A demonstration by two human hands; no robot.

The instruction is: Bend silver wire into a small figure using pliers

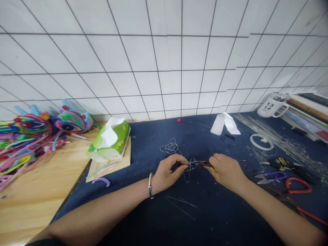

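Observation:
Between the thumb and fingers of my left hand [171,174] a small bent-wire piece [191,166] is pinched, its thin loops sticking out to the right and below. My right hand [228,171] is closed around a pair of pliers [203,163], mostly covered by the palm. The jaws point left and meet the wire piece; whether they clamp it is too small to tell. Just behind my left hand lies a second looped wire shape [171,147] on the dark blue cloth [153,218]. Several loose straight wires [181,204] rest on the cloth in front.
To the left are a green tissue pack [112,140], a purple curved piece [101,181] and colourful pipe-cleaner figures [69,121]. On the right lie a wire bundle [261,126], a white coil [261,141], purple scissors [271,177], red-handled scissors [298,184] and a mug [273,106]. A tiled wall [166,54] stands behind.

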